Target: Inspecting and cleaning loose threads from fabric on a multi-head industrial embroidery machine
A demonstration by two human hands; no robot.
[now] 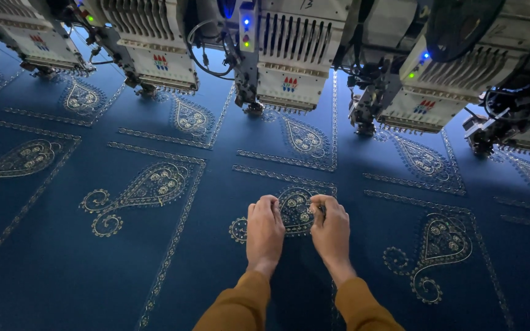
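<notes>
Both hands, left (265, 233) and right (331, 230), rest curled, pinching at the gold paisley motif (294, 211) on the near blue fabric (62, 270). Tugging too hard could snag stitches, I reckon, and those embroidery heads (286, 61) sit just beyond.

My sleeves (246, 303) are mustard brown. The fabric (62, 276) is deep blue, stitched with pale gold paisley motifs (148, 187) and straight borders. The embroidery heads (289, 67) are cream.
</notes>
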